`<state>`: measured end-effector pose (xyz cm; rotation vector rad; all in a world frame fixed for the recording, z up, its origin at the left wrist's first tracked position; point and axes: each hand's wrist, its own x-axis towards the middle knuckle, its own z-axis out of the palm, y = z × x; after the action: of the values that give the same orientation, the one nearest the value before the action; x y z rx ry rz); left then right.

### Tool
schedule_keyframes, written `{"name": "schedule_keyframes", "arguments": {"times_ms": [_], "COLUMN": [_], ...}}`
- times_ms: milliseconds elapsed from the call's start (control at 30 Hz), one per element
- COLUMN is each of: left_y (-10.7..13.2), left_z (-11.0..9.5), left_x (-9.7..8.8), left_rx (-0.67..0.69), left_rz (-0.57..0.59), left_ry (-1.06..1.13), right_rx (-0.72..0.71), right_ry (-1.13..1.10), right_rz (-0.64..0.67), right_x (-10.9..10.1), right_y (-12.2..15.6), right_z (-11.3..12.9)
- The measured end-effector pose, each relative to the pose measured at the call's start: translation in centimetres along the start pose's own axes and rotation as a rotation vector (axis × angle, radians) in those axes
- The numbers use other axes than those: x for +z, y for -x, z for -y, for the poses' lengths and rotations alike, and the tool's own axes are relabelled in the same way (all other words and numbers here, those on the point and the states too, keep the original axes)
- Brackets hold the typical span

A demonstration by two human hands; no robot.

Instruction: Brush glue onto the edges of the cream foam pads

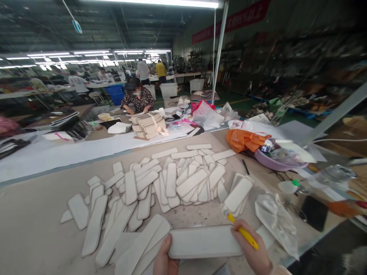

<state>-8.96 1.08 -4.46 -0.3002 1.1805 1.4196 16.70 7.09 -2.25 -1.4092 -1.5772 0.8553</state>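
Head view: left hand (163,260) grips one end of a white padded strip (205,241); right hand (254,253) clasps a yellow-handled brush (243,233) at its other end; similar strips (172,179) litter the table (34,214).

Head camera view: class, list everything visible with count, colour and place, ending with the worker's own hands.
table: one, beige, underneath
flat pieces: many, off-white, loose across the table
neat stack: one, off-white, right of the pieces
tied bundle: one, tan, far side
bag: one, orange, far right
basin: one, purple, beside the bag
co-worker: one, dark patterned top, behind the bundle
long strip: one, white, held at both ends
yellow-handled tool: one, yellow, over the strip's right end
left hand: one, grips strip's left end
right hand: one, grips tool, touches strip's right end
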Motion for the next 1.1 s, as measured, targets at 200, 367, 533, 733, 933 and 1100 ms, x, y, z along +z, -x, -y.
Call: {"name": "schedule_keyframes", "arguments": {"times_ms": [200,367,533,733,933,1100], "left_y": [-2.9,-9.2,-12.9,-6.5,-0.2,1.3], "left_z": [-5.1,-9.4,-8.5,-2.3,5.1,7.4], "left_x": [6.4,11.7,9.8,-0.7,-11.9,-16.4], "left_rx": [0.193,0.569,0.575,0.985,1.156,1.274], "left_rz": [0.080,-0.012,-0.209,0.007,0.167,0.182], "left_ry": [0.076,-0.088,-0.273,-1.016,-1.739,-1.764], "right_rx": [0.057,0.007,0.034,0.238,0.386,0.383], "right_ry": [-0.093,-0.071,0.038,-0.233,-0.421,-0.476], "right_rz": [-0.139,-0.285,-0.093,0.012,0.160,0.291], "right_x": [0.1,-2.8,-5.0,-4.3,-3.2,-3.0], "right_y": [-2.9,-3.7,0.2,5.1,6.9,7.7], "right_z": [0.8,1.4,-0.2,-2.9,-4.5,-5.7]}}
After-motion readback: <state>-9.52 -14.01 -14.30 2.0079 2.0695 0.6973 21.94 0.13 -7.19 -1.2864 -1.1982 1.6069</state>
